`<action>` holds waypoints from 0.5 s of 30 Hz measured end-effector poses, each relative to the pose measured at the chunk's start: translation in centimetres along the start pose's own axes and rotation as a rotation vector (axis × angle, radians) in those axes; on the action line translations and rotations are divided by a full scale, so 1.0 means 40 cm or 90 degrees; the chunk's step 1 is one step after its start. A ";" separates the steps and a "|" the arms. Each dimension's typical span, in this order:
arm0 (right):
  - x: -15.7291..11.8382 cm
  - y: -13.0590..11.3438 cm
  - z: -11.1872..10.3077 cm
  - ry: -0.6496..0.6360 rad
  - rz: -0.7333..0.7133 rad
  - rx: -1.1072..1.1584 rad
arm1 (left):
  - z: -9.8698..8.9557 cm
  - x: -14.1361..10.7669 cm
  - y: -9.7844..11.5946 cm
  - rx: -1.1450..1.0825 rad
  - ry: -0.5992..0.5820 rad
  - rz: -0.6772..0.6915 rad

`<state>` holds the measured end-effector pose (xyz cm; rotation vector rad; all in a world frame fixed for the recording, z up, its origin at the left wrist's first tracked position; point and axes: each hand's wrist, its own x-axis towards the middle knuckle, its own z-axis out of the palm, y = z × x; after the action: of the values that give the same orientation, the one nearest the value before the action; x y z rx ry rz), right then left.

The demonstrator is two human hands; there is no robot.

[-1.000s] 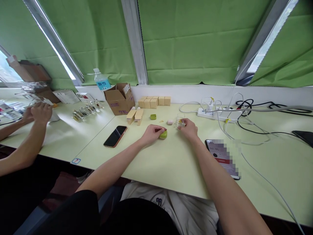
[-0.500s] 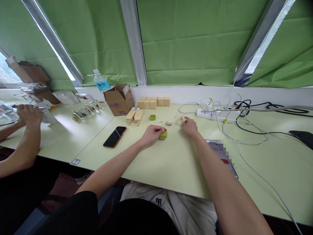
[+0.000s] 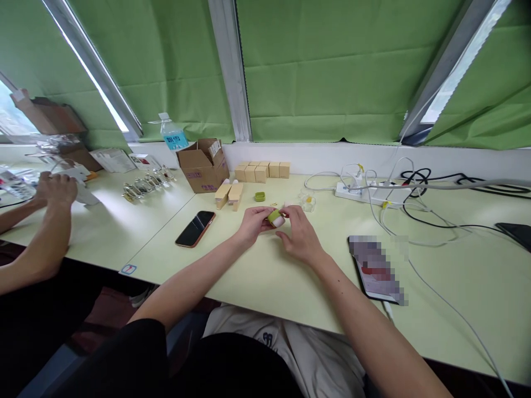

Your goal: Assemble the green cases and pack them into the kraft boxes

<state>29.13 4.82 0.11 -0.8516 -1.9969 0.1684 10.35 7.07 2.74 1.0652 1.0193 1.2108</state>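
Note:
My left hand is closed on a small green case, holding it tilted above the table. A whitish face shows on the side of the case towards me. At its right edge are the fingertips of my right hand, with the thumb spread apart below. Whether a tiny piece sits at those fingertips I cannot make out. Just behind lies a small green open-topped piece, beside a tiny yellow loop. A clear container with something yellow in it stands beyond my right hand.
Wooden blocks line the back, near an open cardboard box. Two longer blocks lie in front. A dark phone is left, another phone right. Cables surround a power strip. Another person's hand works at far left.
My right hand has moved left from the clear container to the green case. My left hand has lifted and turned the case, so its whitish face now shows.

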 end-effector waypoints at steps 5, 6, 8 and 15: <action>-0.006 0.003 0.009 -0.027 -0.051 -0.147 | 0.002 -0.009 0.000 -0.020 0.018 -0.055; -0.006 0.005 0.008 -0.035 -0.052 -0.166 | 0.002 -0.009 -0.001 -0.003 0.017 -0.064; -0.004 0.008 0.003 -0.039 -0.057 -0.173 | 0.002 -0.010 -0.001 0.036 0.013 -0.073; 0.000 0.014 -0.006 0.063 -0.013 -0.045 | 0.013 -0.030 -0.001 0.153 -0.079 0.188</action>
<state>29.59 5.20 0.01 -0.8674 -1.9278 0.0441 10.77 5.84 2.83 1.5023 0.9505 1.2583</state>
